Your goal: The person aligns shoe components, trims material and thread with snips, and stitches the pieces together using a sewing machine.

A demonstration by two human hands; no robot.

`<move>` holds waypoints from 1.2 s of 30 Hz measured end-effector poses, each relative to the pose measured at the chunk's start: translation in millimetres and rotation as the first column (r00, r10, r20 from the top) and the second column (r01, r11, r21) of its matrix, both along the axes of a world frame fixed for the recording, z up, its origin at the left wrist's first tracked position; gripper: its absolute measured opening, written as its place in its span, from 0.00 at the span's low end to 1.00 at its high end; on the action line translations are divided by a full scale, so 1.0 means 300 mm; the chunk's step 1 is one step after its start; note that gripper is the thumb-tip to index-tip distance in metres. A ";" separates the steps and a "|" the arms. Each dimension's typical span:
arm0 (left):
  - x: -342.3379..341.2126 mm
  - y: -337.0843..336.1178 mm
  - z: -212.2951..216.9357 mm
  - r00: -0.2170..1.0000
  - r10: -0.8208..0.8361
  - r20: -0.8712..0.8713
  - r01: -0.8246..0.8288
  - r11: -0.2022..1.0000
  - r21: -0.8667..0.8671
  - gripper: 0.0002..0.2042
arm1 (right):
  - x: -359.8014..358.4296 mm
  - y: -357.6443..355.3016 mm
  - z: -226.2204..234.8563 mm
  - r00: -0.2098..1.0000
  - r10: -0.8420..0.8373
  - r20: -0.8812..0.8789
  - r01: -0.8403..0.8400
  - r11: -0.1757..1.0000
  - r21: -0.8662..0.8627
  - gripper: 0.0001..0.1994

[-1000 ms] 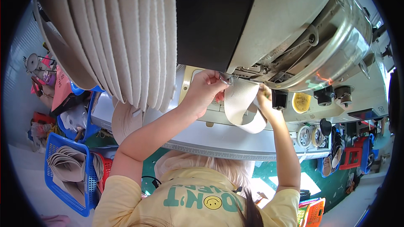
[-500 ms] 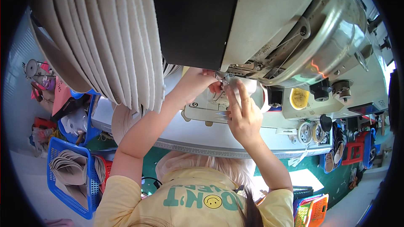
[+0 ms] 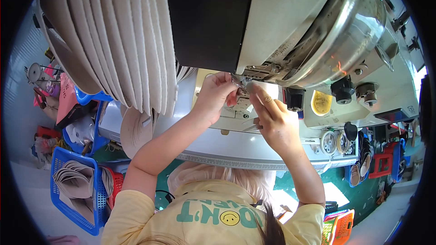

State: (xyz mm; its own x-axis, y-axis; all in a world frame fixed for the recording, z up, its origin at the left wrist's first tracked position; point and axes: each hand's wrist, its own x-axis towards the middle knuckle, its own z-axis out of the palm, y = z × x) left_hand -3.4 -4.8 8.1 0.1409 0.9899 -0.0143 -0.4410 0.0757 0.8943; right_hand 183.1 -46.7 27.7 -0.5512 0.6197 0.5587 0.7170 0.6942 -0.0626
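Under the head of a beige sewing machine [image 3: 286,22], both my hands meet near the needle and presser foot [image 3: 243,83]. My left hand [image 3: 211,97] is closed, with thumb and fingertips pinched just left of the foot; whatever they hold is too small to make out. From the right, my right hand [image 3: 279,124] reaches in, its index and middle fingertips close beside the foot. A small metal tool [image 3: 251,126] with two pointed tips, like thread snips, sticks out from its curled fingers. The machine's head partly hides the space above the fingertips.
Pale curved sheets [image 3: 118,41] hang in a thick row at upper left, beside a black panel [image 3: 209,18]. The grey table [image 3: 213,147] has a ruled front edge. Left stands a blue basket [image 3: 75,215] of rolled sheets; at lower right, an orange basket [image 3: 344,227].
My right hand has shifted right and turned, its fingers closer together. My left hand has drawn back slightly, its thumb now showing more plainly. The view has shifted slightly.
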 end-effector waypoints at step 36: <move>-0.119 0.112 -0.012 0.399 0.789 -0.467 0.287 0.377 0.881 0.06 | 0.147 0.158 -0.161 0.841 -0.096 -0.532 0.001 0.984 -0.176 0.12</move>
State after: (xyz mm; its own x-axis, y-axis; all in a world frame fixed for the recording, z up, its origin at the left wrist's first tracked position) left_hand -38.9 28.7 4.6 0.3276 0.4912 0.8071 0.6247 -0.7535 0.2050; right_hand 227.3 0.8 -20.7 -0.1610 0.7452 0.6472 0.5704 0.6054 -0.5551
